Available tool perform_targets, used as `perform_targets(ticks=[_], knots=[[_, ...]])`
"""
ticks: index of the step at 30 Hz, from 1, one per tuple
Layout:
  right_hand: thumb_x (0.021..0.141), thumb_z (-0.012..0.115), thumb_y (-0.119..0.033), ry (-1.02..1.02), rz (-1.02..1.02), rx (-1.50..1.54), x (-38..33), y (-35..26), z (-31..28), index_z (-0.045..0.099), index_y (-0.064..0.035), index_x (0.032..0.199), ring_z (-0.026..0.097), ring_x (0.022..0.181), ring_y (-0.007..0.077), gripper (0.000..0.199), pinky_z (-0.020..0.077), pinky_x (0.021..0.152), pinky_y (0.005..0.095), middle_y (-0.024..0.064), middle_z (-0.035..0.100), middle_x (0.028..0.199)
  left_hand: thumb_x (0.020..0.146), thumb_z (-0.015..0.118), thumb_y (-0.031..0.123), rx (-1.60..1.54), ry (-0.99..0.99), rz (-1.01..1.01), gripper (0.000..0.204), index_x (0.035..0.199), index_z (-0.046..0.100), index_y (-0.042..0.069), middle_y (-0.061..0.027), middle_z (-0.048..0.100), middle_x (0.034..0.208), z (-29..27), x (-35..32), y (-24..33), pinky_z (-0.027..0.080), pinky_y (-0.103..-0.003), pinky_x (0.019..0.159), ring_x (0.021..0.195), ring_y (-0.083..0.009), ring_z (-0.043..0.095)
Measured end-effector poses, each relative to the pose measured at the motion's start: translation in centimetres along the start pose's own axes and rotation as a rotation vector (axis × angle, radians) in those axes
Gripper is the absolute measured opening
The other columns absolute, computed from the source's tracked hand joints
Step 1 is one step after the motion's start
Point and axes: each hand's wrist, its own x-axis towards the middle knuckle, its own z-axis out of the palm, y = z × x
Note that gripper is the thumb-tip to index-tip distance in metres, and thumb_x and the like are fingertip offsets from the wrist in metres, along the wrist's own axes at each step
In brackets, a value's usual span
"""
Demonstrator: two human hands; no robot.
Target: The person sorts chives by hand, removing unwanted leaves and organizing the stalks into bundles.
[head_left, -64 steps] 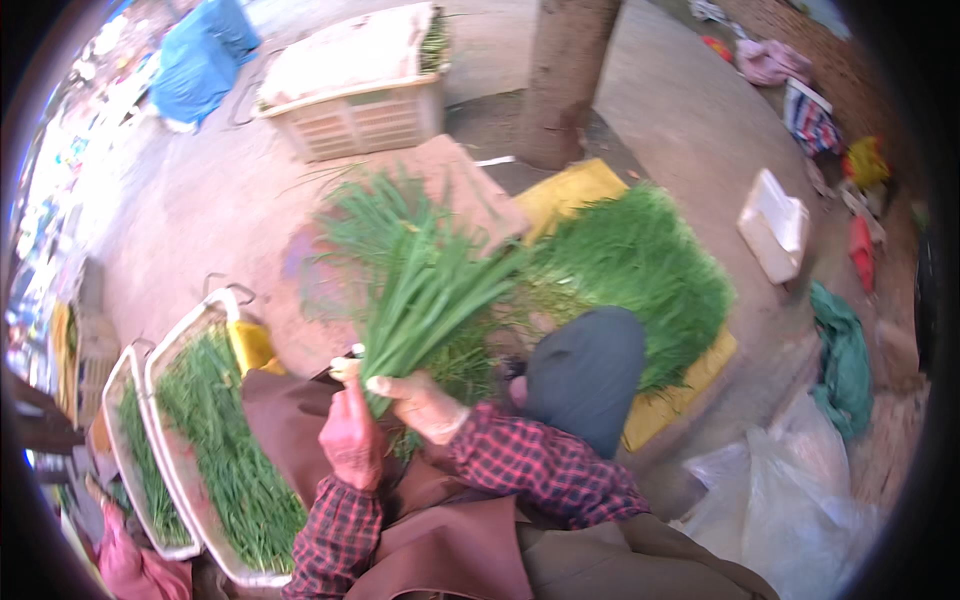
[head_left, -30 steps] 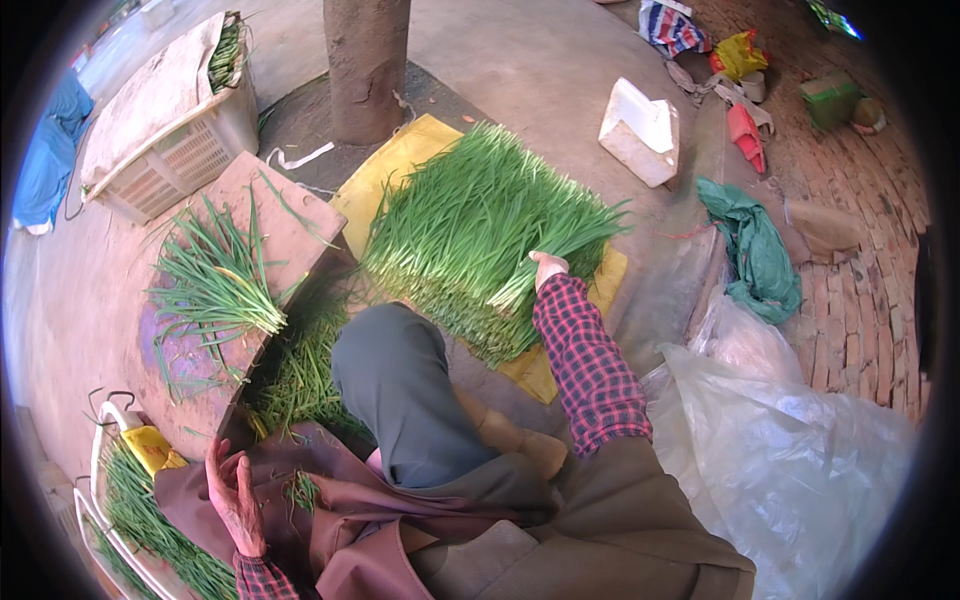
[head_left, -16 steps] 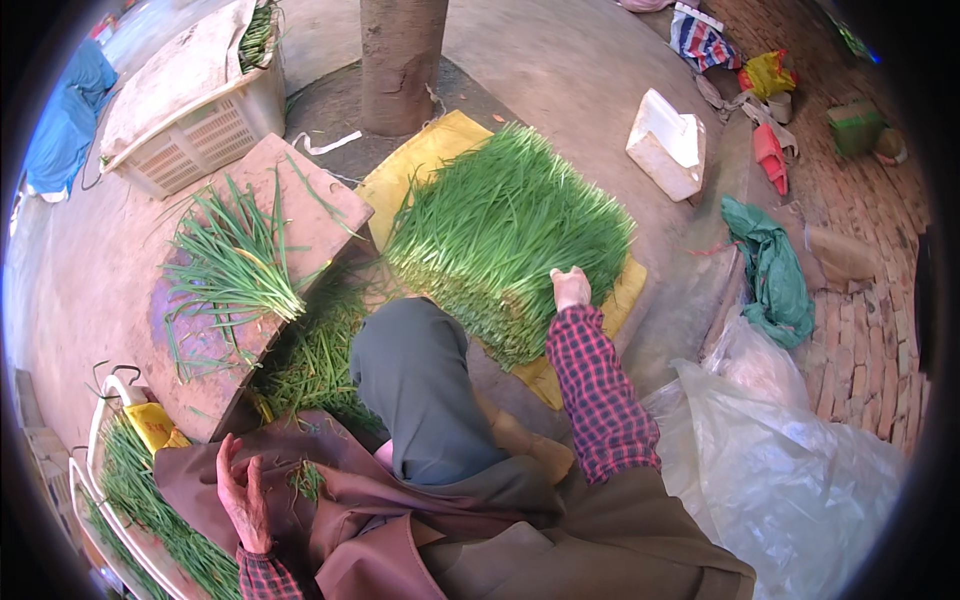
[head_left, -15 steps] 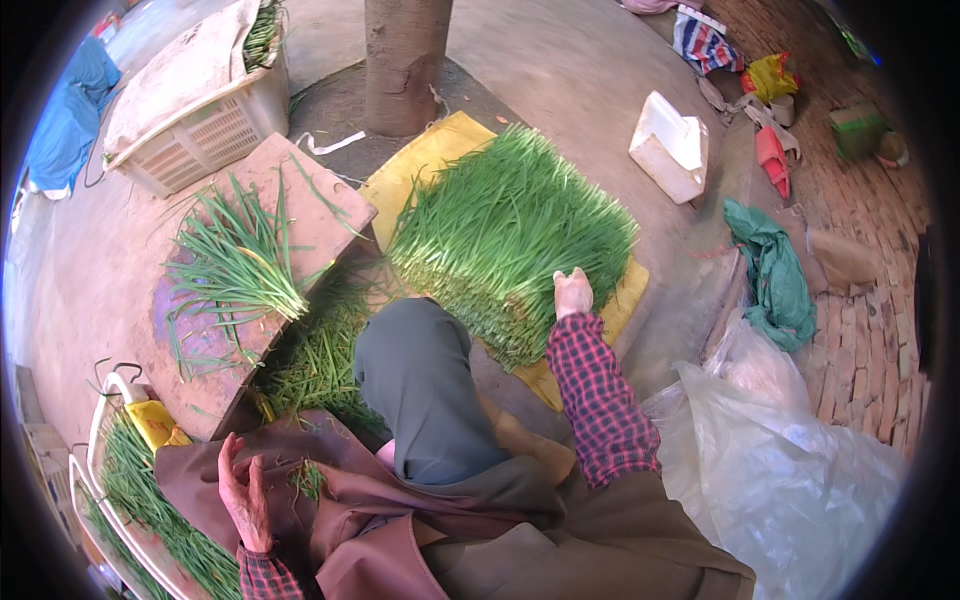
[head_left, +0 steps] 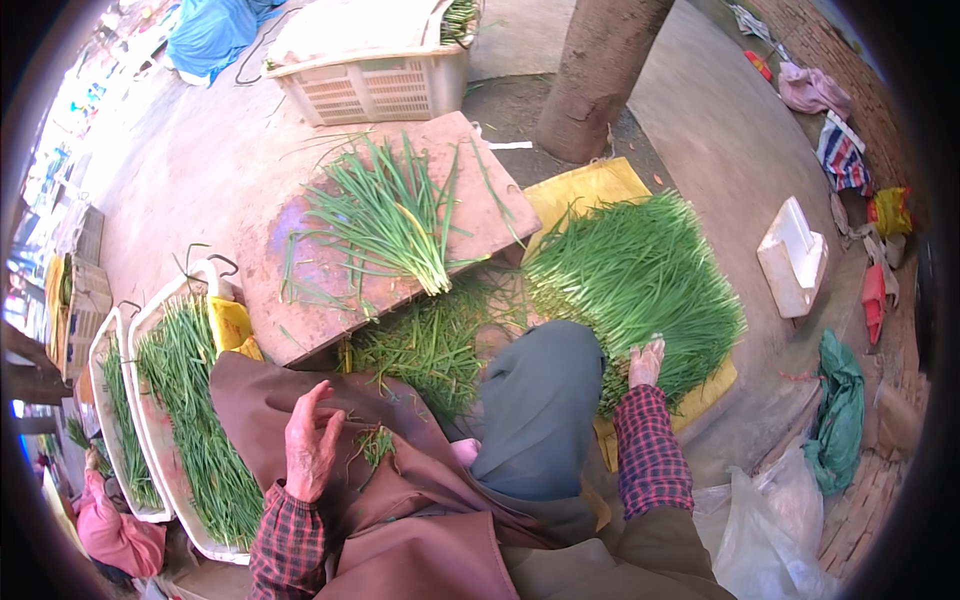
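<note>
Head view of a seated person sorting green chives outdoors. The large loose heap of chives [head_left: 640,285] lies on a yellow sheet [head_left: 585,190] to the right, keeping the stalks off the bare ground and within reach of the right arm. A fanned bundle of chives [head_left: 385,215], cut ends toward the person, rests on a reddish-brown board [head_left: 480,185] just ahead, which serves as a raised working surface. Trimmings [head_left: 425,345] lie on the ground between board and knee. To the left, two long white trays [head_left: 150,310] hold aligned stalks, set side by side near the left arm. A pale plastic crate [head_left: 380,90] stands far beyond the board, beside a tree trunk [head_left: 600,70].

The right hand [head_left: 645,362] reaches into the near edge of the heap; its fingers are buried in the stalks, so their spread cannot be told. The left hand [head_left: 312,445] rests on the brown apron [head_left: 400,520] over the lap, fingers loosely spread and slightly curled, holding nothing, with a few stray stalks just beside it.
</note>
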Motion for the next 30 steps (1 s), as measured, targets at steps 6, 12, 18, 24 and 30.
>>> perform_targets(ticks=[6,12,18,24,30], knots=[[0.097,0.054,-0.041,-0.209,-0.052,-0.089,2.7,2.1,-2.9,0.039,0.0121,0.145,0.027,0.148,0.04,0.073,0.0218,0.122,0.042,0.0306,0.026,0.158,0.089,0.064,-0.006,-0.042,-0.074,0.042,0.049,0.136,0.052,0.0,-0.0133,0.062,0.122,0.5,0.6,1.3,0.057,-0.03,0.083,0.095,-0.0178,0.068],[0.084,0.07,-0.043,0.163,-0.363,0.07,5.9,-7.6,-17.8,0.062,0.0042,0.107,0.063,0.109,0.0405,0.053,0.0529,0.091,0.0432,0.0242,0.067,0.113,0.091,0.067,0.002,-0.133,-0.082,0.084,0.039,0.128,0.058,-0.002,-0.0142,0.066,0.112,0.4,2.4,1.1,0.056,-0.031,0.078,0.09,-0.0208,0.069],[0.089,0.062,-0.055,-0.514,-0.634,0.368,-3.9,-36.2,-29.0,0.061,0.0079,0.128,0.062,0.118,0.0351,0.074,0.0461,0.102,0.039,0.0282,0.065,0.122,0.095,0.065,0.009,-0.538,-0.198,-0.093,0.035,0.126,0.058,-0.005,-0.0116,0.07,0.107,2.2,6.0,0.0,0.054,-0.03,0.079,0.088,-0.0168,0.068],[0.078,0.063,-0.075,-0.438,-0.566,0.116,-1.2,-40.0,-9.9,0.067,0.0139,0.112,0.063,0.115,0.0419,0.095,0.0467,0.098,0.046,0.0367,0.065,0.113,0.097,0.064,0.01,-0.791,-0.291,-0.26,0.029,0.122,0.058,-0.004,-0.0101,0.07,0.104,6.1,7.1,-4.5,0.055,-0.027,0.072,0.085,-0.0165,0.07],[0.084,0.08,-0.038,-0.561,-0.041,0.689,-8.2,-46.6,-8.5,0.072,0.0063,0.099,0.071,0.067,0.018,0.048,0.0559,0.056,0.034,0.0123,0.073,0.078,0.095,0.065,0.01,-0.799,-0.25,-0.351,0.028,0.119,0.058,-0.003,-0.0096,0.07,0.101,5.4,6.0,-7.9,0.054,-0.027,0.07,0.083,-0.0166,0.069]])
